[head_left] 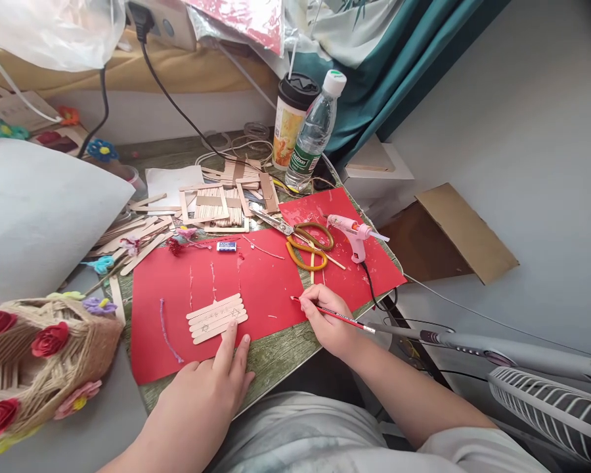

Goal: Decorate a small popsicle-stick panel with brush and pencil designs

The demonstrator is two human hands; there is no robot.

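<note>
Several craft sticks joined side by side form a small panel (211, 320) on the red paper (270, 289); pencilled stars and faint writing mark it. My left hand (211, 387) rests at the panel's lower right, index fingertip on the wood beside a star, the other fingers stretched out. In my right hand (328, 322) a red pencil (342, 316) is pinched, its tip pointing left, just over the paper's right part and apart from the panel. A blue-and-white eraser (226, 246) lies above the panel. A purple twisted strand (167, 335) lies to its left.
Scissors (295, 236) with orange handles and a pink glue gun (352, 235) lie right of centre. Craft sticks (219, 207) pile up behind. A water bottle (315, 131) and lidded cup (290, 121) stand at the back. A flowered twine basket (49, 361) sits left; a fan (546, 407) stands right.
</note>
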